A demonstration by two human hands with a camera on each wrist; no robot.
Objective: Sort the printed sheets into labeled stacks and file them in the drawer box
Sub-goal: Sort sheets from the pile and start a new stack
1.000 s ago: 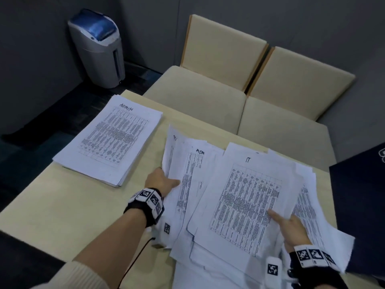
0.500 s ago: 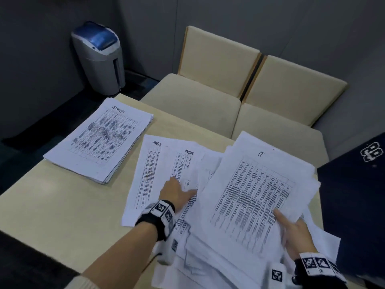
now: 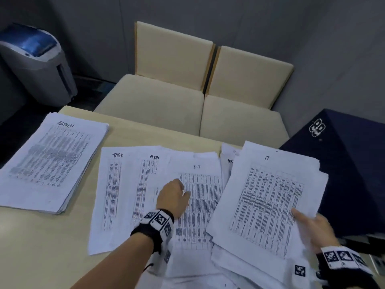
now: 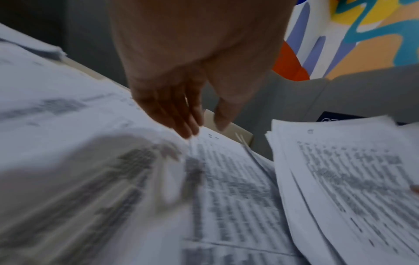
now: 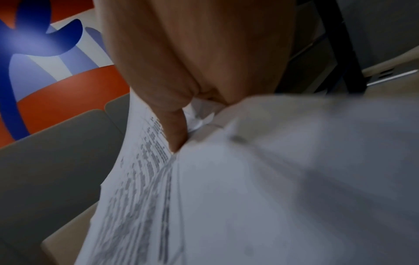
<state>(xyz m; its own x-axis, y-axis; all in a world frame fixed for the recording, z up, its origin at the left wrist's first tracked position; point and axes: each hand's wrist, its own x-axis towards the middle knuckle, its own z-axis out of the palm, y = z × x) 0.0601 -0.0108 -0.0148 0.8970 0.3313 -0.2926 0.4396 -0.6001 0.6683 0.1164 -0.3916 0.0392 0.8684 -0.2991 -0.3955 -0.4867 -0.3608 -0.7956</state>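
A thick stack headed ADMIN (image 3: pixel 52 161) lies at the table's left. In the middle, loose printed sheets are fanned out: one headed TASK (image 3: pixel 110 195), one ADM (image 3: pixel 145 184), one I.T (image 3: pixel 200 207). My left hand (image 3: pixel 179 190) rests on the fan with straight fingers (image 4: pixel 181 116) touching the paper and holding nothing. My right hand (image 3: pixel 306 224) grips a bundle headed IT (image 3: pixel 268 201) by its lower right edge, thumb (image 5: pixel 176 132) on top, lifted over more loose sheets. A dark blue box (image 3: pixel 343 174) with a white logo stands at the right.
Two beige chairs (image 3: pixel 158 101) (image 3: pixel 245 115) are pushed against the table's far edge. A grey bin with a blue lid (image 3: pixel 37 63) stands on the floor at the far left. Bare table top (image 3: pixel 41 247) shows in front of the ADMIN stack.
My left hand has slid rightwards across the loose sheets, fanning them and uncovering the I.T sheet. The right hand has carried the IT bundle further right.
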